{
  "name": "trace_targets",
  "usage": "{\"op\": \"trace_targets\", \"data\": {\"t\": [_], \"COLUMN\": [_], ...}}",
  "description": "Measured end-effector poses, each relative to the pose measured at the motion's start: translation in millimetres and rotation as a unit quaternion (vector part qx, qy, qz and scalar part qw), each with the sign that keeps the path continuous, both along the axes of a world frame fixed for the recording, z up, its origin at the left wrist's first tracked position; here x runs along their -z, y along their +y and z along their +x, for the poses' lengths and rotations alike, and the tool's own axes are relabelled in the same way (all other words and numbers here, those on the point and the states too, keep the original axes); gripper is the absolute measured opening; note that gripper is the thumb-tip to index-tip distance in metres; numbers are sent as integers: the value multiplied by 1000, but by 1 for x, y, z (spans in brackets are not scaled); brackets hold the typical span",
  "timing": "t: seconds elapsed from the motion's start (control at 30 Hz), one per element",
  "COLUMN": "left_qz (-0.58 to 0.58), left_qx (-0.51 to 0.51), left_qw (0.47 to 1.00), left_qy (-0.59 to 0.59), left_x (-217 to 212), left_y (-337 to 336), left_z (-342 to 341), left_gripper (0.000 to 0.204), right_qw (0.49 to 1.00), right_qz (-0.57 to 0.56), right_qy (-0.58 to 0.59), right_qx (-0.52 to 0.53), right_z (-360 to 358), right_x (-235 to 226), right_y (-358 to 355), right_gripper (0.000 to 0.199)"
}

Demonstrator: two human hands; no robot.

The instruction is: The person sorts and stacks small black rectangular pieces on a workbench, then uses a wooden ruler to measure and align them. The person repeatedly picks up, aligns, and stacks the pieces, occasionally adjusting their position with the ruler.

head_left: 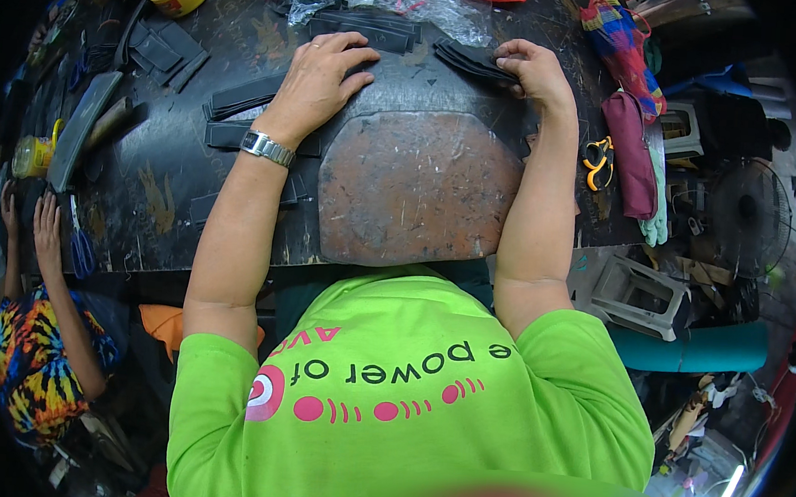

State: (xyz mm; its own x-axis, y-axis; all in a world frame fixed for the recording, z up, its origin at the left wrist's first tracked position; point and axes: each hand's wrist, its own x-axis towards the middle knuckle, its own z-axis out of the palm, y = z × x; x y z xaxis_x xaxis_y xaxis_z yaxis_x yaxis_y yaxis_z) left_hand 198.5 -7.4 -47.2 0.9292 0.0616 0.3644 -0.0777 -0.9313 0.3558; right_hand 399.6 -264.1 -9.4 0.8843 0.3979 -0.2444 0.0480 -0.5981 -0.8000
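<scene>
Head view: left hand [320, 82] flat on black sheet [408, 90]

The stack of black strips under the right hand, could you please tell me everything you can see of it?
The stack of black strips is a fanned pile of thin, flat, dark pieces, rubbery or leathery in look. It lies flat on the dark worktable, just beyond the worn reddish-brown slab. The right hand rests on its right end, fingers curled over the edge. The left hand lies apart, flat on the dark sheet beside it.
</scene>
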Motion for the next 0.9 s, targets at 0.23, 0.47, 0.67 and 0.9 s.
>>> {"op": "trace_targets", "data": {"t": [0.23,0.47,0.67,0.9], "left_qz": [-7,-6,3,35], "left_qx": [8,13,-21,-61], "left_qw": [1000,1000,999,997], "left_qy": [-18,-17,-40,-39], "left_x": [1,1,1,0], "left_y": [0,1,-2,3], "left_z": [0,1,0,1], "left_gripper": [32,33,37,36], "right_qw": [989,994,968,967], "right_qz": [109,91,-183,-56], "right_qy": [93,51,-139,-250], "right_qx": [28,28,-99,6], "right_z": [3,13,10,-31], "right_x": [0,4,4,-15], "right_y": [-5,-13,-15,22], "right_gripper": [12,9,24,24]}}
